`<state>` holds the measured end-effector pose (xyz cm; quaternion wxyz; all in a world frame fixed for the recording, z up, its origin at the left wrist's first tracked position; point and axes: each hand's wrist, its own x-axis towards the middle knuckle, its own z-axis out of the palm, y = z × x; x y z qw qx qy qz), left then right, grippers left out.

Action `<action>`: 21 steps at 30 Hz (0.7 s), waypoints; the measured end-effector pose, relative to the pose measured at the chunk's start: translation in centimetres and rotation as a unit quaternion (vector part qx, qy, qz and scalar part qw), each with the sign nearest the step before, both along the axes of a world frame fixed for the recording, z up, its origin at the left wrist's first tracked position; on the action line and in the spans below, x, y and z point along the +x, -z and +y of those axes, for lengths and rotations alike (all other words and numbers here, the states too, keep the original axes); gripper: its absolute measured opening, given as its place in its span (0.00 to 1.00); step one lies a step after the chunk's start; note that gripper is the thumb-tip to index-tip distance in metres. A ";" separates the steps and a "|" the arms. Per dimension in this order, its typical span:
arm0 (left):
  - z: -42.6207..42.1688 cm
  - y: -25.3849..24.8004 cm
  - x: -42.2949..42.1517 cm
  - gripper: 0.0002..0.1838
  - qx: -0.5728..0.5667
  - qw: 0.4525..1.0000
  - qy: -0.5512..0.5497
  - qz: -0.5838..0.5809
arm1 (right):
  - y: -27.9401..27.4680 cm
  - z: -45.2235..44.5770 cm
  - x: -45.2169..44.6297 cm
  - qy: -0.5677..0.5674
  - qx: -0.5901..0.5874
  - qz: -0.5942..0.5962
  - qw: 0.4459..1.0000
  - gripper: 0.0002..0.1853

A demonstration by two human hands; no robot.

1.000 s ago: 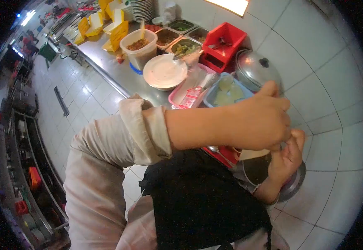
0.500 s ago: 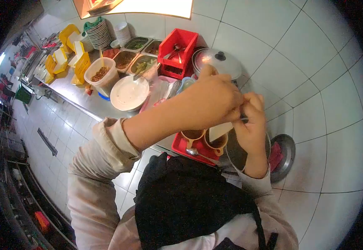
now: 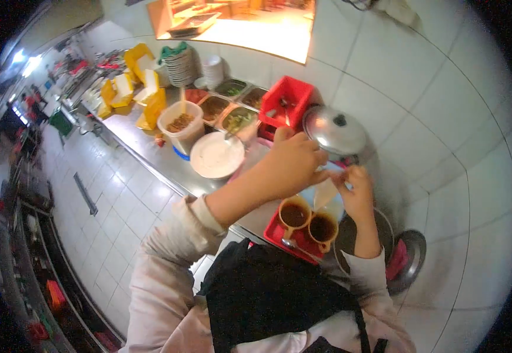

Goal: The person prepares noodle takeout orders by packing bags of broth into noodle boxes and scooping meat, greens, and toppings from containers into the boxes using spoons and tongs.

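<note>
A small translucent plastic bag [image 3: 325,193] hangs below my two hands, above the cups. My left hand [image 3: 296,160] is curled, its thumb and fingertips pinched at the top of the bag. My right hand [image 3: 355,185] pinches the bag's upper right edge between thumb and finger. Under the bag are two tan cups of dark liquid, one on the left [image 3: 295,215] and one on the right [image 3: 322,227]. They stand on a red tray [image 3: 275,231] with a metal spoon [image 3: 290,242] in front of them.
A large pot [image 3: 345,247] stands right of the tray; a dark lid [image 3: 419,253] with red cloth lies beyond it. Left are a white plate [image 3: 215,157], a food tub [image 3: 180,126] and metal food pans [image 3: 213,110]. Behind are a red bin [image 3: 288,97] and a lidded pot [image 3: 333,130].
The view has shifted, so the counter sits lower and further right. My hands have moved slightly apart, and the bag and both cups show more fully.
</note>
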<state>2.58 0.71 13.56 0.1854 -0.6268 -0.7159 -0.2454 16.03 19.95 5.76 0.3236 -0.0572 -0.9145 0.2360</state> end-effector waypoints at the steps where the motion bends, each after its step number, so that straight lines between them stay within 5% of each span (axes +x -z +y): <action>1: -1.6 -0.6 -0.4 0.18 -0.039 0.999 -0.021 -0.030 | 0.8 0.6 -0.1 -0.009 -0.011 -0.027 1.000 0.12; 6: -11.8 4.5 -2.0 0.21 -0.157 0.949 -0.176 -0.209 | 6.2 2.7 -1.5 -0.014 -0.050 -0.162 0.985 0.07; 10: -21.7 15.0 -0.7 0.28 -0.432 0.813 -0.302 -0.247 | 13.2 4.1 -3.2 0.001 -0.008 -0.264 0.964 0.10; 14: -31.3 23.5 1.9 0.34 -0.496 0.674 -0.353 -0.418 | 13.9 3.9 -4.4 0.062 -0.001 -0.317 0.946 0.10; 21: -41.0 25.2 -1.2 0.34 -0.435 0.671 -0.364 -0.477 | 11.8 -0.9 -12.2 0.077 -0.186 -0.250 0.947 0.19</action>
